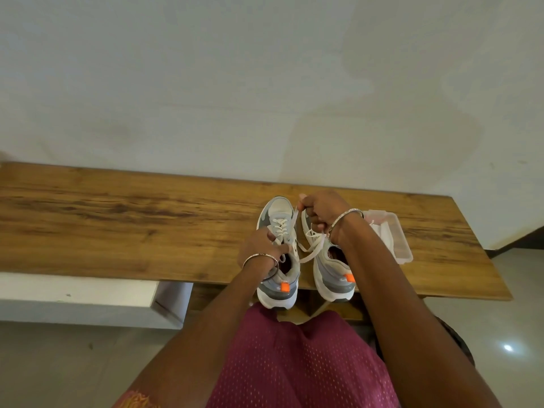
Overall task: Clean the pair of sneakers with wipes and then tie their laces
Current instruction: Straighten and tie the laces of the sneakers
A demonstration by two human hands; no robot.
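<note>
Sneakers: two, grey and white, side by side on a wooden bench (117, 216), toes to the wall, heels over the near edge. One orange tab on each heel, two in all.

Left sneaker (278, 213): laces crossed through the eyelets. Left hand (259, 247) sits on it at the tongue by the opening, fingers curled tight, thumb lying across the collar. It holds the shoe there; cannot tell whether a lace end is also pinched.

Right sneaker (331, 269): just beside the left one, partly under the right wrist. Right hand (322, 212) is raised over its forefoot, fingers closed in a fist and pinching one white lace (295, 214), which runs taut down and left from the fist. A second strand (309, 251) lies slack across the gap between the two shoes.

Box (394, 240): one, clear plastic, on the bench just right of the right sneaker, with pale sheets inside.

Bangles: two, one per wrist.
</note>
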